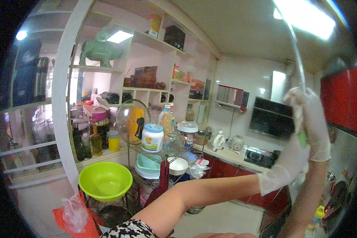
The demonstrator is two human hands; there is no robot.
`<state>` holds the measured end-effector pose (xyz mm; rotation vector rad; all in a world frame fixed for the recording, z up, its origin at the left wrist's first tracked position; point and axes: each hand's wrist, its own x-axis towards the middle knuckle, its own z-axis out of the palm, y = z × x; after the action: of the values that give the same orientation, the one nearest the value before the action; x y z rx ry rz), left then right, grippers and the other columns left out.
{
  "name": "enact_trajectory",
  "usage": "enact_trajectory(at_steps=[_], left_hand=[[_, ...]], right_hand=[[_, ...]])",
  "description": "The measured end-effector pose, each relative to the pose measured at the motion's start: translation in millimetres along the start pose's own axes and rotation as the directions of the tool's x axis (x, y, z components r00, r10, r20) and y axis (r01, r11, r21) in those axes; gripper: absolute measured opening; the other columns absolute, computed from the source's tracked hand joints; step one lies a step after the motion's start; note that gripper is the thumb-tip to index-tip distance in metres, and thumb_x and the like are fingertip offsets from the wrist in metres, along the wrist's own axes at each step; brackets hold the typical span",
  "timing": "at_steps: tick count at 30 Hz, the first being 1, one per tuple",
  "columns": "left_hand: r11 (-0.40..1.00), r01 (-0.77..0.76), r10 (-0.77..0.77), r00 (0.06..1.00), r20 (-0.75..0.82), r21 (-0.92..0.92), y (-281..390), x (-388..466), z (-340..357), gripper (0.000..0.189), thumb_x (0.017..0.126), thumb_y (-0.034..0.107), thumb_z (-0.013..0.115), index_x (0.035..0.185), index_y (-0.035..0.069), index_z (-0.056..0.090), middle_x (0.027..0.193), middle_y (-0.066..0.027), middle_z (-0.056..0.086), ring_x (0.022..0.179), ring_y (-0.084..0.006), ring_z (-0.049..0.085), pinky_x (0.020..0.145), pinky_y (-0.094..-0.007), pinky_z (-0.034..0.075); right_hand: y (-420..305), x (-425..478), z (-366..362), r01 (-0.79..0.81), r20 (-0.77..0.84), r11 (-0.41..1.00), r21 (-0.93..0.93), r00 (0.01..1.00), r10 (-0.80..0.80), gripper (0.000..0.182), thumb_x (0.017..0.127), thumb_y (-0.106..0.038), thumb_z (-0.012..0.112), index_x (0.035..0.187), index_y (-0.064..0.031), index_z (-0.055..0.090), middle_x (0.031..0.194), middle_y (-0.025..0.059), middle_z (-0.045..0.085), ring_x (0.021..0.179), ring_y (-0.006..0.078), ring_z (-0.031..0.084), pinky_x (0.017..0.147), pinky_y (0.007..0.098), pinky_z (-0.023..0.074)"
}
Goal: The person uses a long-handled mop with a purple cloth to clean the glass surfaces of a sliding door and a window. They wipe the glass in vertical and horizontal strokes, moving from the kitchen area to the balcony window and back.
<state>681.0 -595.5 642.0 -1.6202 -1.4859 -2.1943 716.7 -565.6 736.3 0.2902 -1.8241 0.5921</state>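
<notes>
Both my hands wear thin whitish gloves and are raised together on the right side of the view. My right hand (308,104) is closed around the lower part of a thin metal pole (297,56), which runs up towards the lit ceiling lamp (308,17). Just beside and below it is my left hand (290,159), with its arm reaching across from a black-and-white patterned sleeve (129,229). Blur and overlap hide its fingers. A small pale-green patch (302,138) shows between the two hands; I cannot tell what it belongs to.
On my left, a lime-green basin (105,180) rests on a wire stand. A wire rack holds a white tub with a blue lid (152,138), a glass pot lid (131,119) and bowls. Behind my hands are a range hood (272,117) and a gas stove (258,157).
</notes>
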Motion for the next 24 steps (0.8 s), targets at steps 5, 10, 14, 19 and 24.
enact_trajectory(at_steps=[5, 10, 14, 19, 24], left_hand=[[0.974, 0.224, -0.221, 0.973, -0.067, 0.032, 10.3, -7.5, -68.9, 0.022, 0.080, 0.015, 0.048, 0.095, 0.000, 0.046, 0.065, -0.0140, 0.057, 0.067, -0.0291, 0.060, 0.054, -0.0378, 0.047], [0.981, 0.011, 0.028, 0.980, -0.195, 0.196, 13.1, 36.9, -140.4, 0.016, 0.074, 0.008, 0.049, 0.087, -0.001, 0.044, 0.065, -0.0137, 0.054, 0.051, -0.0225, 0.054, 0.043, -0.0342, 0.043], [0.988, -0.124, 0.117, 0.990, -0.079, -0.089, 24.0, 86.5, -180.1, 0.013, 0.078, 0.015, 0.047, 0.075, 0.003, 0.051, 0.064, -0.0050, 0.053, 0.052, -0.0160, 0.052, 0.047, -0.0325, 0.042], [0.899, -0.390, 0.392, 0.919, 0.030, 0.202, 37.6, 155.2, -194.5, 0.016, 0.079, 0.017, 0.047, 0.074, 0.004, 0.054, 0.066, -0.0051, 0.055, 0.053, -0.0158, 0.053, 0.047, -0.0299, 0.043], [0.967, -0.255, 0.255, 0.965, 0.060, -0.015, 47.0, 137.8, -103.7, 0.017, 0.078, 0.017, 0.050, 0.079, 0.001, 0.056, 0.073, -0.0117, 0.058, 0.060, -0.0228, 0.058, 0.055, -0.0341, 0.047]], right_hand=[[-8.7, 7.3, 69.6, 0.008, 0.189, 0.997, 0.078, 0.982, -0.023, 0.022, 0.083, -0.020, 0.048, 0.074, -0.0029, 0.059, 0.057, -0.0002, 0.045, 0.042, 0.0070, 0.046, 0.038, 0.0227, 0.0371], [-1.6, 65.7, 141.7, -0.250, 0.315, 0.903, 0.349, 0.939, 0.139, 0.020, 0.079, -0.017, 0.051, 0.069, -0.0021, 0.060, 0.052, 0.0030, 0.050, 0.039, 0.0092, 0.045, 0.037, 0.0243, 0.0356], [1.6, 132.2, 170.8, -0.130, 0.324, 0.979, 0.158, 0.943, 0.073, 0.027, 0.077, -0.020, 0.055, 0.059, 0.0002, 0.058, 0.052, 0.0038, 0.053, 0.041, 0.0114, 0.048, 0.041, 0.0293, 0.0372], [-8.6, 188.0, 154.7, 0.401, 0.358, 0.755, -0.519, 0.904, -0.235, 0.021, 0.077, -0.030, 0.056, 0.069, -0.0131, 0.064, 0.060, 0.0040, 0.061, 0.056, 0.0170, 0.060, 0.053, 0.0289, 0.0460], [4.6, 167.7, 74.5, 0.522, 0.394, 0.458, -0.719, 0.850, -0.350, 0.015, 0.074, -0.025, 0.056, 0.074, -0.0123, 0.065, 0.067, 0.0085, 0.062, 0.065, 0.0215, 0.062, 0.060, 0.0300, 0.0482]])
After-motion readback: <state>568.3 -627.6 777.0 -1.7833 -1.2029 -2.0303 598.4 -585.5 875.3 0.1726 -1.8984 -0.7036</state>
